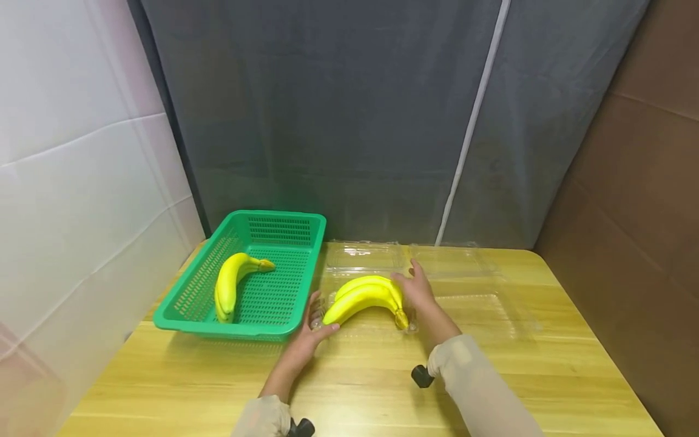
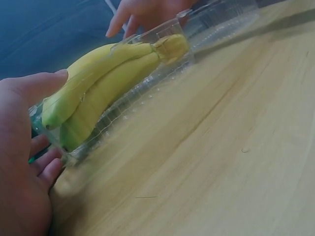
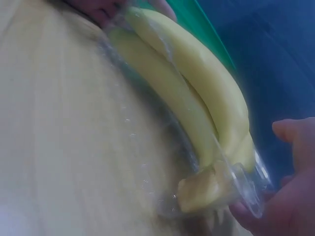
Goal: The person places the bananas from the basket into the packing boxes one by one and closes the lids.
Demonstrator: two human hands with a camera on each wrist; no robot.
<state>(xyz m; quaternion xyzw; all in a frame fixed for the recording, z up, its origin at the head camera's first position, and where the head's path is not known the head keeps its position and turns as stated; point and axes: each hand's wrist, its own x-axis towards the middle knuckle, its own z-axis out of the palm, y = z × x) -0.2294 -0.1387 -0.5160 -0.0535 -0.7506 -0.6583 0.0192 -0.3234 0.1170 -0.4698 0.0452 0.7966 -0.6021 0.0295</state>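
Grey curtain (image 1: 327,121) backs the wooden bench (image 1: 573,376); bananas (image 1: 363,297) lie between left grip (image 1: 307,337), pinching their box (image 2: 130,103), and outspread right grip (image 1: 417,291).

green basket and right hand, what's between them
In the head view, a bunch of bananas in a clear plastic container lies between the green basket and the right hand, with the left hand at its basket-side end.
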